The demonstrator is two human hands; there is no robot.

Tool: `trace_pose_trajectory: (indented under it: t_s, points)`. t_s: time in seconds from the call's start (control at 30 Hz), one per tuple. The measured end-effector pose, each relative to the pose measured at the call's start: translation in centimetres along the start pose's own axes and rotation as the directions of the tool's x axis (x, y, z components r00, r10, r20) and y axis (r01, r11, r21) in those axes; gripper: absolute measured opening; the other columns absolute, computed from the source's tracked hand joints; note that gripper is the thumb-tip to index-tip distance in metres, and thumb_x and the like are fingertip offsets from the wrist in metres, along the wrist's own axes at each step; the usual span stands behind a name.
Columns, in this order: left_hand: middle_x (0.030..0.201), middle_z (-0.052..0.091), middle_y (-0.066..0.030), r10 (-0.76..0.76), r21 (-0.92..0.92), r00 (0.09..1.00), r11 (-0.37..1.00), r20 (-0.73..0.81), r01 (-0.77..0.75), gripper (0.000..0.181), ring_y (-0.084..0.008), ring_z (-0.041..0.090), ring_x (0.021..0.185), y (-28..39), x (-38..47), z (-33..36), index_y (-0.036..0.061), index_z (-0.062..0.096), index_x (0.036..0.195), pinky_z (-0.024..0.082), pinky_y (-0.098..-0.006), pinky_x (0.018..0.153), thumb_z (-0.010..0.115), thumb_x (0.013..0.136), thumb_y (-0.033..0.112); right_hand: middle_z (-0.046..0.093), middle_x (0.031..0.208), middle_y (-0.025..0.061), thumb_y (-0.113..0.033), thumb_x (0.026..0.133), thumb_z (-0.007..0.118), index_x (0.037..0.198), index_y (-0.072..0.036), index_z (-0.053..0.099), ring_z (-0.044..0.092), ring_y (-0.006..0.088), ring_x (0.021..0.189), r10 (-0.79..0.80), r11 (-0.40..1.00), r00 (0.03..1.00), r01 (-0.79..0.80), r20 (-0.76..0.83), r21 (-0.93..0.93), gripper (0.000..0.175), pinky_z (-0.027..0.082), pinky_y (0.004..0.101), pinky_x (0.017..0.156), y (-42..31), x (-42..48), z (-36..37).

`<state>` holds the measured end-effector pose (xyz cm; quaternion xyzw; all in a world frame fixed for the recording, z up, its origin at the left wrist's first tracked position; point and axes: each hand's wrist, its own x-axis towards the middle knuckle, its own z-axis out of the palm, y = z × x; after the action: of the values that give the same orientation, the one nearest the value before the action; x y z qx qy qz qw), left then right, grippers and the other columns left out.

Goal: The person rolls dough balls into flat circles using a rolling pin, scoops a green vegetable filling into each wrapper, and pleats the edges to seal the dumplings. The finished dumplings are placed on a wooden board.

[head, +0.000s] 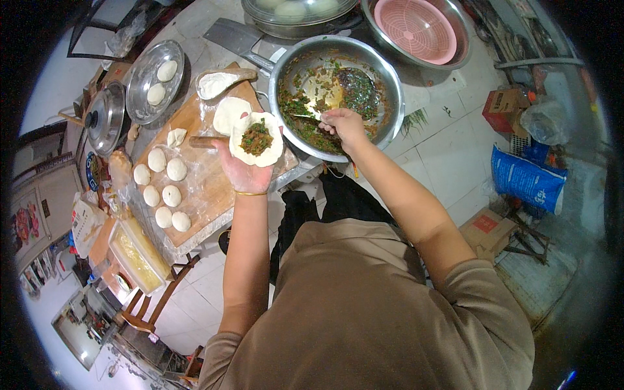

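On my left hand (247, 170), palm up, rests a round dough wrapper (236, 145) with a mound of chopped green and brown filling (256, 138) in its middle. My right hand (343, 126) grips a spoon, its bowl partly hidden, over the filling inside a large steel bowl (398, 105). A dark pool of sauce with green bits lies in that bowl. Another flat wrapper (225, 113) lies on the floured wooden board (204, 200), just behind my left hand. A rolling pin (204, 142) reaches under that hand. Several round dough pieces (171, 196) sit on the board's left part.
A scoop of flour (214, 85) rests at the board's back edge. Behind it is a cleaver (231, 36). A steel plate (131, 92) with two dough rounds stands left. At the back are a lidded pan (300, 22) and a pink basket (451, 34) in a metal basin.
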<state>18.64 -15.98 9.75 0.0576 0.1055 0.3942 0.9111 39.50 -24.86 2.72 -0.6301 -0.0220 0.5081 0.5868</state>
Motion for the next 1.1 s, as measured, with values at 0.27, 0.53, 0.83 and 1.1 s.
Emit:
trace_pose_trajectory:
  t_s: [0.27, 0.53, 0.83, 1.1]
  points:
    - [0.139, 0.049, -0.0185, -0.01, -0.028, 0.999, 1.0, -0.053, 0.008, 0.084, -0.0411, 0.044, 0.131, -1.1, 0.9, -0.9, 0.0019, 0.043, 0.14, 0.03, -0.0608, 0.112, 0.035, 0.092, 0.07, 0.068, 0.08, 0.0113, 0.002, 0.086, 0.066, 0.093, 0.006, 0.063, 0.06, 0.0128, 0.065, -0.11, 0.994, 0.994, 0.11, 0.024, 0.016, 0.009, 0.044, 0.0226, 0.055, -4.3, -2.2, -0.9]
    - [0.13, 0.057, -0.0157, -0.012, 0.075, 0.975, 0.997, -0.221, 0.029, 0.079, -0.034, 0.052, 0.123, -3.8, 2.7, 2.2, 0.0044, 0.052, 0.13, 0.04, -0.0524, 0.107, 0.03, 0.093, 0.071, 0.068, 0.08, 0.0098, -0.002, 0.083, 0.069, 0.092, -0.001, 0.066, 0.064, 0.0212, 0.068, -0.733, 0.419, 0.609, 0.755, 0.302, -0.504, 0.01, 0.051, 0.0298, 0.061, -8.6, -9.3, 0.8]
    - [0.137, 0.05, -0.0173, -0.065, 0.088, 0.982, 0.993, -0.176, 0.081, 0.086, -0.0355, 0.048, 0.127, -4.2, 2.7, 3.6, 0.0017, 0.043, 0.138, 0.037, -0.0553, 0.109, 0.033, 0.091, 0.073, 0.07, 0.089, 0.0144, 0.003, 0.075, 0.072, 0.091, -0.002, 0.068, 0.069, 0.0286, 0.08, -0.884, 0.081, 0.284, 0.875, 0.371, -0.477, 0.018, 0.055, 0.0346, 0.071, -8.9, -10.3, 0.5]
    - [0.136, 0.051, -0.0213, -0.078, -0.047, 0.996, 0.996, -0.044, 0.076, 0.079, -0.0403, 0.048, 0.127, -3.0, 2.1, 2.4, 0.0025, 0.048, 0.131, 0.037, -0.0624, 0.108, 0.035, 0.092, 0.07, 0.066, 0.077, 0.0056, -0.004, 0.088, 0.067, 0.093, 0.002, 0.065, 0.059, 0.0081, 0.065, -0.464, 0.884, 0.867, 0.44, -0.18, -0.159, 0.008, 0.046, 0.0219, 0.056, -6.0, -8.0, -3.4]
